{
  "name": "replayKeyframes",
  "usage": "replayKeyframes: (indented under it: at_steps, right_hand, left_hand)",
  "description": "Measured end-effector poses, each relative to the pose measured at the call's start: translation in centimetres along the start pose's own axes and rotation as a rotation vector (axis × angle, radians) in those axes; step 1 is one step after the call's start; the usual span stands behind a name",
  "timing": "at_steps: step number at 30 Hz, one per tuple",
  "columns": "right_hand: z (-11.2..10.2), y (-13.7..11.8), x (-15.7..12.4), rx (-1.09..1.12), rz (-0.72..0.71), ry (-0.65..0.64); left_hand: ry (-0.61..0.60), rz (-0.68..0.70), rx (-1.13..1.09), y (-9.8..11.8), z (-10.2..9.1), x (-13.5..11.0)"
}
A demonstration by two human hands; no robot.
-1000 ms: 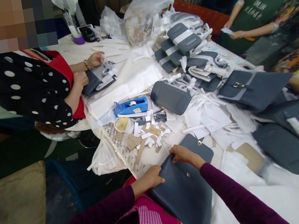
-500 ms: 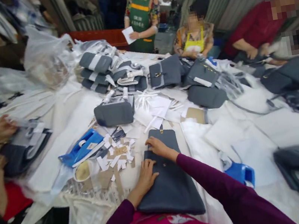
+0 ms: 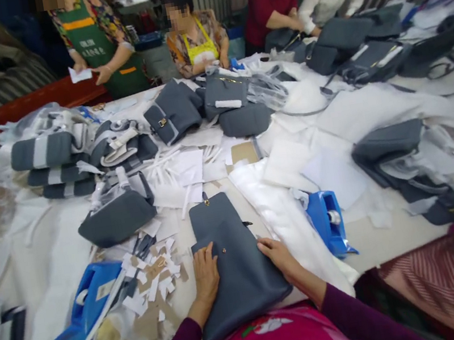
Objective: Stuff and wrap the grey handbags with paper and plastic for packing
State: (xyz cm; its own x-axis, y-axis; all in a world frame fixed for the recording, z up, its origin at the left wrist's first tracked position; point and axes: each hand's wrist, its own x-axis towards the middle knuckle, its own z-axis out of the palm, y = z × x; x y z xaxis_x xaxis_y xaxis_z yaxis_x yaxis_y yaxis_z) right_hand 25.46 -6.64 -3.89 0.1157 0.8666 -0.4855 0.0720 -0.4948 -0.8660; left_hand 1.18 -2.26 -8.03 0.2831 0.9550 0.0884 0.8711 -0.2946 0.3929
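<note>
A dark grey-blue handbag (image 3: 243,273) lies flat before me, its near end against my pink apron. Its flap (image 3: 212,215) is folded back away from me, with a small gold clasp at the far tip. My left hand (image 3: 206,276) rests on the bag's left edge, fingers stretched flat over the surface. On the right side, my right hand (image 3: 281,256) grips the edge, some of its fingers hidden. A small metal stud (image 3: 223,250) shows on the bag between my hands.
Paper and card scraps (image 3: 157,273) and a blue tape dispenser (image 3: 96,297) lie left; another blue dispenser (image 3: 327,220) stands right beside white wrapping sheet (image 3: 267,204). Stacked bags (image 3: 45,151) and more bags (image 3: 174,109) stand farther back. Several people are around the table.
My right hand has moved from the flap's left side to the bag's right edge. My left hand stays on the left edge. The camera view has turned right.
</note>
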Motion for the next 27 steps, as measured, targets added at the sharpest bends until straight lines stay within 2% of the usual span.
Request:
replayKeyframes:
  at_steps: [3,6,10,12,14,18,22,27]
  right_hand:
    - [0.7,-0.8,-0.1,0.023,-0.021,-0.016]
    - [0.4,-1.3,0.0,0.012,-0.01,-0.097]
    - [0.1,-1.1,0.4,0.256,-0.002,-0.203]
    - [0.4,-0.6,1.1,0.364,-0.025,-0.189]
    - [0.8,0.0,2.1,0.382,-0.042,-0.123]
    - [1.3,1.5,3.8,0.288,-0.062,0.007]
    - [1.5,2.6,4.2,0.059,-0.17,0.045]
    - [1.7,1.4,3.9,-0.184,-0.267,0.065]
  left_hand:
    - [0.02,0.031,0.031,0.5,0.4,0.6]
    - [0.027,0.103,-0.009,0.6,0.9,0.9]
    - [-0.001,0.237,-0.031,0.5,1.2,1.2]
    - [-0.02,0.292,-0.001,0.5,1.2,1.3]
    - [-0.047,0.33,0.038,0.7,1.0,1.5]
    - [-0.113,0.375,0.135,1.4,0.4,1.6]
    - [-0.159,0.385,0.212,1.7,-0.3,1.6]
    - [-0.153,0.373,0.187,1.0,-0.7,1.4]
